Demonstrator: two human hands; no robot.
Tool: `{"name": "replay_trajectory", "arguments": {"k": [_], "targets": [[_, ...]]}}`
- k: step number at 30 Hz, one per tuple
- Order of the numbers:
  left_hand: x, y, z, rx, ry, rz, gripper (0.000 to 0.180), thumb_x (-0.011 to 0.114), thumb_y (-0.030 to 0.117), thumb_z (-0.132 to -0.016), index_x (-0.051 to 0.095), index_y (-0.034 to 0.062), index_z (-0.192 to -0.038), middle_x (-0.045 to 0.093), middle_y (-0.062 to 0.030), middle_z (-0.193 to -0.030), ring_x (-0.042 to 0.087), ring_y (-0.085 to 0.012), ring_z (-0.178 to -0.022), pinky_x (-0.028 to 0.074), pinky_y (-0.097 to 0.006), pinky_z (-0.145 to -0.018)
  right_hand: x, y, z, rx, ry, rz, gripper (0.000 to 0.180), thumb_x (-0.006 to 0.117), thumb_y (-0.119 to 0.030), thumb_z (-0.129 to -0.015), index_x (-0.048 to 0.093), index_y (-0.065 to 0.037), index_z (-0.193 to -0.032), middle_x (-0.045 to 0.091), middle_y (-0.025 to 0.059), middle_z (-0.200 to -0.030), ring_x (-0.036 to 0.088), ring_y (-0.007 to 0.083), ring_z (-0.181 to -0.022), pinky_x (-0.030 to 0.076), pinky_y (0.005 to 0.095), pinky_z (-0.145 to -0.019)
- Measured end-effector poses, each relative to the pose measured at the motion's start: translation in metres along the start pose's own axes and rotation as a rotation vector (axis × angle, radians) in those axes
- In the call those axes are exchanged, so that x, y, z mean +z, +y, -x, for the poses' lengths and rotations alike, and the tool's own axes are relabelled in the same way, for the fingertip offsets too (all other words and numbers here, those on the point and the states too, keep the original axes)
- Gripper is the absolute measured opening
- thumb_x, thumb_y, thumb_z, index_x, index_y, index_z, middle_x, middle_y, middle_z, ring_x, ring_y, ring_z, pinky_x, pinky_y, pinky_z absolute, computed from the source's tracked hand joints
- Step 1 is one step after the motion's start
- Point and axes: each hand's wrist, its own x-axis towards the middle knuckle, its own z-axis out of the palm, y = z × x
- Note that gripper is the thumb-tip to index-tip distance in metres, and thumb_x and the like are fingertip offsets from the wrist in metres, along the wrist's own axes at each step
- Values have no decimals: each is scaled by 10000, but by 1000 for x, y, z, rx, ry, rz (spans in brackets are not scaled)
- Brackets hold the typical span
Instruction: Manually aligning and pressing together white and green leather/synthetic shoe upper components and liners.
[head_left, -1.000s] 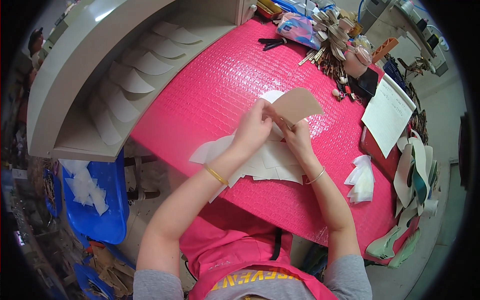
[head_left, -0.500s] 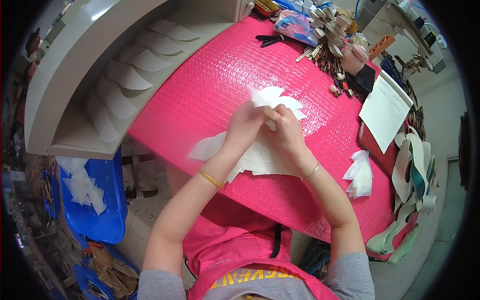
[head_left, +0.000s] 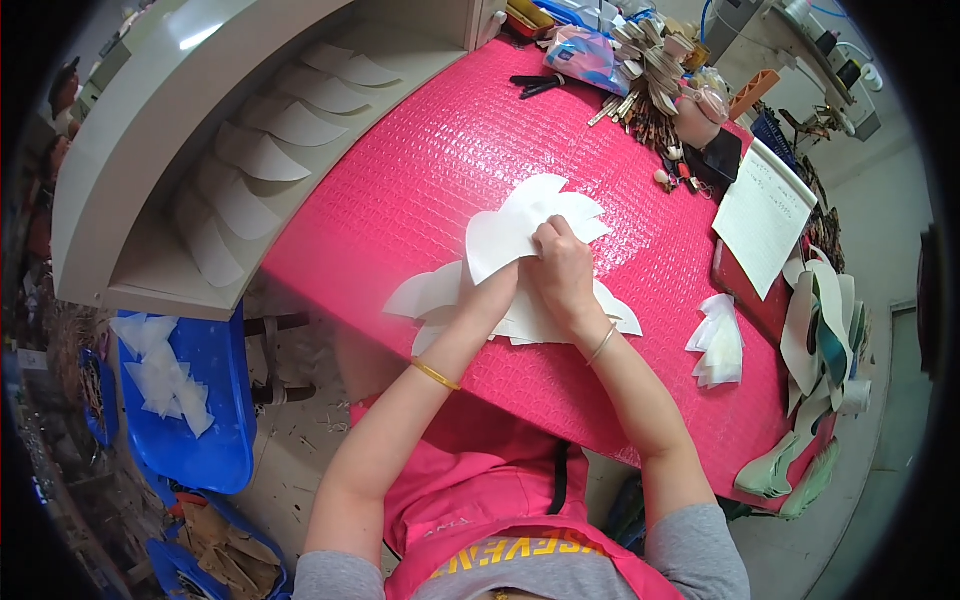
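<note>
A curved white sheet piece [head_left: 505, 240] is raised over the pink table, above other white cut pieces. My right hand [head_left: 562, 268] is closed, its curled fingers pinching the right edge of this piece. Most of my left hand [head_left: 500, 288] lies beneath the same piece, which hides its fingers. Behind the raised piece, more white pieces [head_left: 548, 186] lie fanned out. Under my wrists spreads another pile of white pieces [head_left: 425, 292].
A pale shelf unit [head_left: 170, 285] with rows of curved white pieces stands at left. Translucent pieces [head_left: 720, 340] lie on the table's right side, near a written notepad [head_left: 768, 210]. Clutter fills the far right corner. A blue stool [head_left: 225, 440] with translucent pieces stands below left.
The white piece has turned to show its broad face, now covering my left hand. My right hand has shifted slightly down. A blurred translucent bit by my fingers no longer shows.
</note>
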Motion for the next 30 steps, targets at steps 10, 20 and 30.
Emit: {"name": "replay_trajectory", "arguments": {"k": [10,20,30], "targets": [[0,-4,-9,-114,97,20,238,480,93,-800,481,-20,-1010,565,-152,-869,557,-256,-838,433,-348,-719,-21,1,-2,-72,-60,-230,395,637,-133,-665,498,-18,-1016,484,184,-986,464,326,-954,392,389,-825],[6,-16,-2,233,185,-180,218,472,111,-813,490,-4,-998,537,-162,-896,535,-286,-868,425,-340,-695,2,4,0,-177,115,45,26,516,0,-673,499,-14,-660,479,123,-691,542,264,-682,459,350,-601],[20,-4,19,440,-35,-905,305,436,9,-737,470,-89,-1023,450,-165,-1015,430,-280,-1012,406,-315,-845,-10,32,-5,53,332,-337,107,595,-55,-713,553,42,-697,539,80,-642,498,183,-470,408,301,-462]]}}
